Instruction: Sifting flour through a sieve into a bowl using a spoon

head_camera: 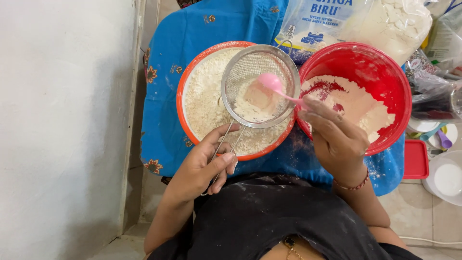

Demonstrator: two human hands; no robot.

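With the left hand (pixel 204 166) gripping the sieve (pixel 260 85) handle level over the orange bowl (pixel 185 103), the right hand (pixel 337 139), pinching the pink spoon (pixel 276 86), should stir flour gently inside the mesh.

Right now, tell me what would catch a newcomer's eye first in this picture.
The metal sieve stands out in the middle, held by its wire handle in the left hand over an orange bowl of pale crumbly flour. The right hand holds a pink spoon with its head inside the sieve. Just right of it sits a red bucket with white flour, all on a blue cloth.
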